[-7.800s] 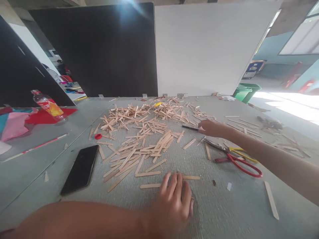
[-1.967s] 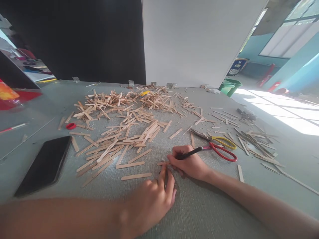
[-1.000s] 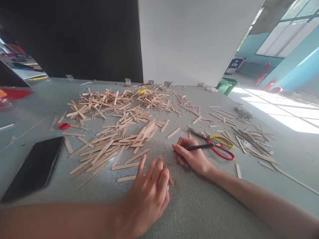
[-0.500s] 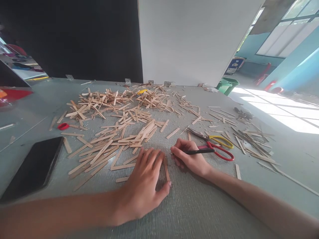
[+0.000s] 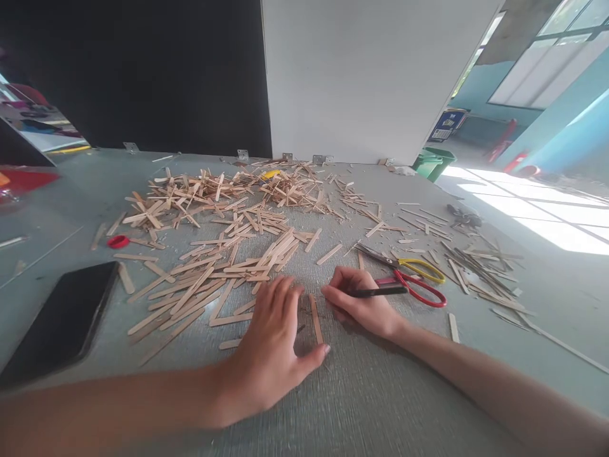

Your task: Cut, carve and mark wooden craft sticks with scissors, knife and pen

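Note:
A single wooden craft stick (image 5: 315,317) lies on the grey table between my hands. My left hand (image 5: 273,336) rests just left of it, palm down, with fingers stretched and the thumb at the stick's near end; whether the thumb touches it I cannot tell. My right hand (image 5: 364,301) is closed round a black pen (image 5: 383,291), whose back end points right; its tip is hidden by the fingers. Right behind that hand lie scissors (image 5: 409,270) with one yellow and one red handle. A large heap of craft sticks (image 5: 257,254) spreads beyond my left hand.
A black phone (image 5: 61,317) lies at the left, with a red ring (image 5: 118,242) behind it. Thin strips and sticks (image 5: 485,273) are scattered at the right. A black panel (image 5: 166,76) and a white panel (image 5: 356,76) stand at the table's back, with metal brackets at their feet.
My left fingers have drawn back leftward from the far end of the single stick, leaving more of it bare. My right hand with the pen has shifted slightly left.

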Available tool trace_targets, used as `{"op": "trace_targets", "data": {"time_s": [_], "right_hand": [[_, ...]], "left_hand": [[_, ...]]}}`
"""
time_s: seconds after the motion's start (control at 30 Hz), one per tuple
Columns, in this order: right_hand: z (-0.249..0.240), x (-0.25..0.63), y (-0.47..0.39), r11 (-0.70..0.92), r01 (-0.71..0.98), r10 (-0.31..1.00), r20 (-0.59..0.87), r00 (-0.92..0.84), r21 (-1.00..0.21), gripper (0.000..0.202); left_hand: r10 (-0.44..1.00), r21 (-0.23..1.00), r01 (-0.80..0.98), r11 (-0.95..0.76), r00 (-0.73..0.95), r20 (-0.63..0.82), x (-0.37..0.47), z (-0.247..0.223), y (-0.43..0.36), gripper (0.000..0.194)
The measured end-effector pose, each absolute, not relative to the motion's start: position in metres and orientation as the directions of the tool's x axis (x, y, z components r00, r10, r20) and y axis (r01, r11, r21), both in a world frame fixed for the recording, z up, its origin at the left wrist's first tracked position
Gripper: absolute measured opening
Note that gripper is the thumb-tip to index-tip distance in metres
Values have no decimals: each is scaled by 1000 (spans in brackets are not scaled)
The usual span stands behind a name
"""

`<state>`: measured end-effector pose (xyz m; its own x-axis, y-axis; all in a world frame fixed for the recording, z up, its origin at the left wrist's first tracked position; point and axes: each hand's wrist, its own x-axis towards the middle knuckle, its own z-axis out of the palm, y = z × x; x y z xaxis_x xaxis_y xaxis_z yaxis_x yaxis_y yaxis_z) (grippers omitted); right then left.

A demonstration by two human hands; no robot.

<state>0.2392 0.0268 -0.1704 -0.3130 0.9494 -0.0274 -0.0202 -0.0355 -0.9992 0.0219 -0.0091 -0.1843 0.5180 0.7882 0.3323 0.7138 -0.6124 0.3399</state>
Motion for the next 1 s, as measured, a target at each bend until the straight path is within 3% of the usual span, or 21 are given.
{"op": "trace_targets", "data": {"time_s": [0.13,0.33,0.4,0.53,0.67,0.83,1.0], "right_hand": [[-174,240,24,-37,13,931,-40,-362,-999,44],[-175,240,29,-44,15,958,-46,-282,-999,51],[-174,241,31,-63,15,962,-65,-264,-998,52],[-173,241,32,-76,15,965,-77,-252,-997,55],[-174,242,31,-59,27,959,-64,-275,-998,52],[-177,242,27,3,80,932,-26,-361,-997,47],[-180,241,22,81,198,916,-5,-402,-977,42]], "left_hand": [[789,345,709,-615,550,274,21,-186,-5,83],[879,623,620,-476,355,318,20,-170,-10,61],[890,657,601,-455,327,318,19,-167,-8,60],[844,542,647,-535,423,329,19,-169,-3,44],[817,438,693,-572,526,236,20,-174,-2,67],[813,411,708,-574,554,182,21,-174,-3,66],[805,431,689,-582,562,189,22,-172,-4,77]]}}
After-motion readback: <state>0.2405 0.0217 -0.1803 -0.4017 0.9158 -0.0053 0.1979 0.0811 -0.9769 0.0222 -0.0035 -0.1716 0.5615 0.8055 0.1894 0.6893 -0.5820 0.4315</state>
